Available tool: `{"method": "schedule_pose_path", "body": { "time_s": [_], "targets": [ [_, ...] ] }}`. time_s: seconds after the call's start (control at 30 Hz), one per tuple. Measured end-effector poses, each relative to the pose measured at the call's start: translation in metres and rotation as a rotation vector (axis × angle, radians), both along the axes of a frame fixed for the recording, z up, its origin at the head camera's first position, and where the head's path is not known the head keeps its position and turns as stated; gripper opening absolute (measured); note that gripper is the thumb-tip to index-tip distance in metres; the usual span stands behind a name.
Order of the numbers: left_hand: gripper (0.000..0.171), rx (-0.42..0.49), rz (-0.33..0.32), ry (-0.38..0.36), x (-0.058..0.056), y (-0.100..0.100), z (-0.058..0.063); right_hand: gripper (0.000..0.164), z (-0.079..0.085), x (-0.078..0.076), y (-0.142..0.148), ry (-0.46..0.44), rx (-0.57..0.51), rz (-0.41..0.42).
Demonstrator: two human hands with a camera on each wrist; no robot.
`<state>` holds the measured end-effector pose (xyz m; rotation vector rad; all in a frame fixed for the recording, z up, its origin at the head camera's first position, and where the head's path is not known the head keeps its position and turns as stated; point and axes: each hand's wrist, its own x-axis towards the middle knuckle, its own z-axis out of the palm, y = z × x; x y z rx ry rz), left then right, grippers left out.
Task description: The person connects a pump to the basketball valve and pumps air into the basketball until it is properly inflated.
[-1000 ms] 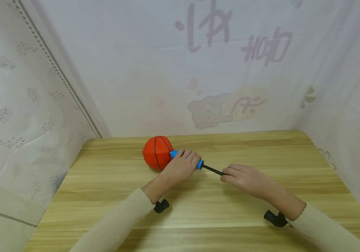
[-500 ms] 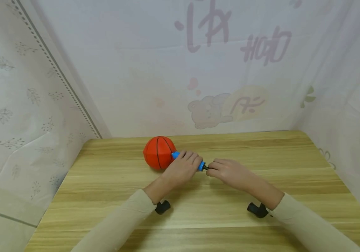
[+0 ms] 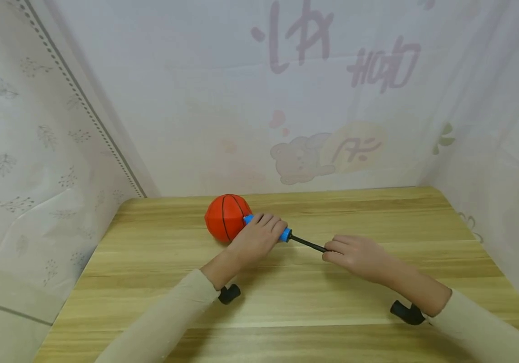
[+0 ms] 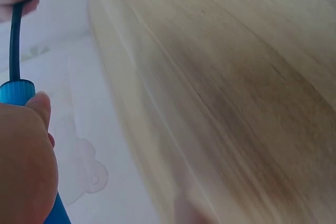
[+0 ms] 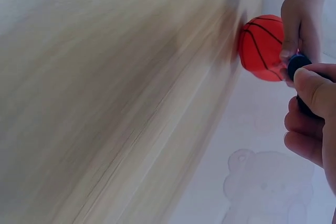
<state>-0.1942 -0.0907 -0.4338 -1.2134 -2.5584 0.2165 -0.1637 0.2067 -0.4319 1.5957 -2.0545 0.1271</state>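
A red ball with black basketball lines [image 3: 224, 218] rests on the table, its outline somewhat angular. Against its right side is the front end of a blue hand pump [image 3: 285, 235]. My left hand [image 3: 259, 238] grips the pump's barrel, with the fingers wrapped over it. From the barrel's rear a black rod [image 3: 308, 244] stretches out to the right. My right hand [image 3: 354, 256] holds the black handle [image 5: 297, 64] at the rod's end, thumb and fingers curled round it. Where the pump meets the ball is mostly hidden by my left hand.
The wooden table [image 3: 286, 312] ends at a pale printed cloth [image 3: 195, 126] behind it, and similar cloth hangs at both sides. Black curved mounts [image 3: 408, 312] sit under both wrists.
My right hand moves left, pushing the rod almost fully into the barrel, then back right, drawing it out again. The left hand keeps its grip; the ball shifts only slightly.
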Motion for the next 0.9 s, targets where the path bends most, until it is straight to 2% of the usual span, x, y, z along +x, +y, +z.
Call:
{"method": "schedule_pose_path", "body": {
  "time_s": [0.03,0.1,0.33,0.47,0.5,0.6,0.9],
  "targets": [
    [0.024,0.002,0.001,0.003,-0.001,0.0,0.0,0.04,0.001,0.001,0.003,0.001,-0.017,0.008],
    [0.025,0.006,0.003,0.013,-0.002,-0.002,0.001,0.047,0.002,0.003,0.008,0.006,-0.048,0.021],
    [0.025,0.0,0.008,0.048,-0.003,-0.001,0.001,0.044,0.003,0.002,0.008,0.004,-0.05,0.026],
    [0.024,-0.002,0.005,0.065,-0.002,0.002,-0.001,0.013,0.003,-0.002,-0.001,-0.05,-0.016,-0.007],
    [0.024,-0.005,0.007,0.067,-0.002,0.002,-0.001,0.01,0.003,-0.004,-0.004,-0.064,-0.012,-0.013],
    [0.024,-0.009,0.017,0.071,-0.001,0.005,-0.002,0.026,0.002,-0.009,-0.015,-0.096,-0.015,-0.029],
    [0.023,-0.006,0.001,0.092,0.002,0.009,-0.004,0.023,0.0,-0.023,-0.045,-0.085,-0.006,-0.056]
  ]
}}
